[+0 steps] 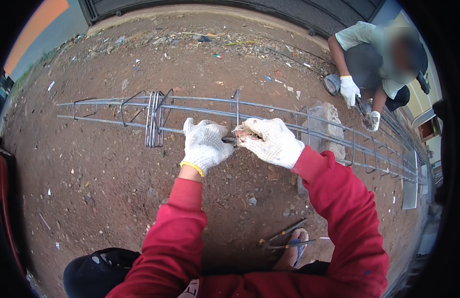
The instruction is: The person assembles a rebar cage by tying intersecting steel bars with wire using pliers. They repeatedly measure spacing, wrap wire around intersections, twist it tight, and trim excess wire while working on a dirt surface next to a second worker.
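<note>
A long steel rebar cage (200, 109) runs across in front of me, its rods tied to square stirrups. My left hand (205, 145), in a white knit glove with a yellow cuff edge, is closed around the near rod. Beside it my right hand (270, 141), in a worn white glove with bare fingertips showing, has its fingers curled together at the same rod, just below an upright stirrup (237, 107). Whatever the right fingers pinch is hidden. Several stirrups (153, 119) stand bunched together left of my hands.
A pale block (332, 130) sits under the cage on the right. Pincers with long handles (284, 238) lie by my sandaled foot (300, 243). At the upper right another person (371, 59) crouches, with gloved hands on metal rods. A dark gate (240, 10) stands beyond the dirt ground.
</note>
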`<action>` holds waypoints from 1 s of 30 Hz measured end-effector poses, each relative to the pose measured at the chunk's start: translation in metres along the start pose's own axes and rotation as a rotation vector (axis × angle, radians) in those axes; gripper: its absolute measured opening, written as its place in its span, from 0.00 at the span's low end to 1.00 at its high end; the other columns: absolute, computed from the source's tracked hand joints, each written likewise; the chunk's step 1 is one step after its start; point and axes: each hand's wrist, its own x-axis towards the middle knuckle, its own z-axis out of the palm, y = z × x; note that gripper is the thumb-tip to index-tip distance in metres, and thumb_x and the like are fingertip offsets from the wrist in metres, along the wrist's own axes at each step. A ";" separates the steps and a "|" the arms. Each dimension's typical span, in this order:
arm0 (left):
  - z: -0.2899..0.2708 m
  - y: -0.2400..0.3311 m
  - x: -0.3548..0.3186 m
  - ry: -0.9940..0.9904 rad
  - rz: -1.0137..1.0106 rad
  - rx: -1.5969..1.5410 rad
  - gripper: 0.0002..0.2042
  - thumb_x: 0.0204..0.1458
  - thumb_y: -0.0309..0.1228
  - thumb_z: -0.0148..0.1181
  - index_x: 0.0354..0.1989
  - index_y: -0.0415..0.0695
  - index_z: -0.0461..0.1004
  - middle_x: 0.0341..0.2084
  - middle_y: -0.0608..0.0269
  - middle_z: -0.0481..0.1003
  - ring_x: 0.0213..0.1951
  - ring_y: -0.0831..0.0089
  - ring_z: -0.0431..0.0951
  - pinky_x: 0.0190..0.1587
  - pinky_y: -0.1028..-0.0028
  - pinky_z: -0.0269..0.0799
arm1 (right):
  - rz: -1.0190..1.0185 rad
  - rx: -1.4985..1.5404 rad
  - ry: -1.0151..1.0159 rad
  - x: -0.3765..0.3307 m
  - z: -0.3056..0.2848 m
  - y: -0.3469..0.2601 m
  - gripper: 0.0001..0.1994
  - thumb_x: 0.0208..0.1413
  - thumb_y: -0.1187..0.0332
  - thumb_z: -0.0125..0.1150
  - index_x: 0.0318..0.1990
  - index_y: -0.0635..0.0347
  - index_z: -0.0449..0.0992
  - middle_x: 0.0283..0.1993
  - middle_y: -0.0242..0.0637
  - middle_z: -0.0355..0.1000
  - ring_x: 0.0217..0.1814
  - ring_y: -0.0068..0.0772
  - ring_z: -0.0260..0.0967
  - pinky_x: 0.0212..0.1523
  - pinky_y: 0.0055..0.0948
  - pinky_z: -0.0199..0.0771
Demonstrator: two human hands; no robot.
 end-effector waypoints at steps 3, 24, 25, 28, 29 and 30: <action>0.002 -0.002 -0.002 -0.048 -0.004 -0.006 0.19 0.41 0.54 0.63 0.31 0.53 0.82 0.38 0.61 0.80 0.49 0.63 0.77 0.62 0.49 0.55 | -0.025 -0.027 0.053 -0.005 0.005 -0.003 0.12 0.57 0.63 0.61 0.43 0.61 0.76 0.35 0.50 0.76 0.37 0.54 0.76 0.36 0.41 0.75; 0.029 -0.010 -0.006 0.397 0.214 -0.050 0.11 0.43 0.43 0.66 0.27 0.49 0.82 0.36 0.66 0.81 0.48 0.67 0.77 0.63 0.45 0.54 | -0.560 -0.494 0.264 -0.020 0.030 0.008 0.11 0.49 0.67 0.65 0.42 0.55 0.82 0.40 0.38 0.78 0.41 0.43 0.77 0.48 0.40 0.78; 0.030 -0.011 -0.006 0.392 0.219 -0.054 0.10 0.43 0.42 0.66 0.26 0.49 0.82 0.36 0.66 0.81 0.48 0.67 0.77 0.63 0.45 0.55 | -0.600 -0.505 0.262 -0.024 0.033 0.012 0.12 0.48 0.68 0.65 0.42 0.56 0.82 0.40 0.39 0.78 0.41 0.42 0.77 0.49 0.41 0.78; 0.030 -0.012 -0.008 0.377 0.231 -0.098 0.10 0.43 0.42 0.67 0.26 0.49 0.82 0.36 0.66 0.81 0.48 0.66 0.77 0.63 0.45 0.55 | -0.689 -0.575 0.257 -0.030 0.043 0.019 0.14 0.44 0.71 0.66 0.42 0.58 0.82 0.41 0.41 0.79 0.43 0.41 0.77 0.53 0.45 0.77; 0.029 -0.012 -0.008 0.369 0.235 -0.117 0.10 0.43 0.42 0.67 0.26 0.49 0.82 0.36 0.65 0.81 0.48 0.66 0.78 0.63 0.44 0.55 | -0.684 -0.581 0.268 -0.030 0.046 0.019 0.14 0.43 0.71 0.66 0.41 0.58 0.82 0.41 0.41 0.79 0.43 0.41 0.77 0.53 0.45 0.77; 0.028 -0.012 -0.008 0.376 0.237 -0.114 0.11 0.43 0.42 0.67 0.26 0.49 0.81 0.36 0.65 0.81 0.48 0.66 0.78 0.63 0.45 0.55 | -0.694 -0.585 0.308 -0.031 0.047 0.019 0.14 0.43 0.72 0.65 0.41 0.58 0.82 0.41 0.42 0.79 0.43 0.41 0.77 0.53 0.46 0.77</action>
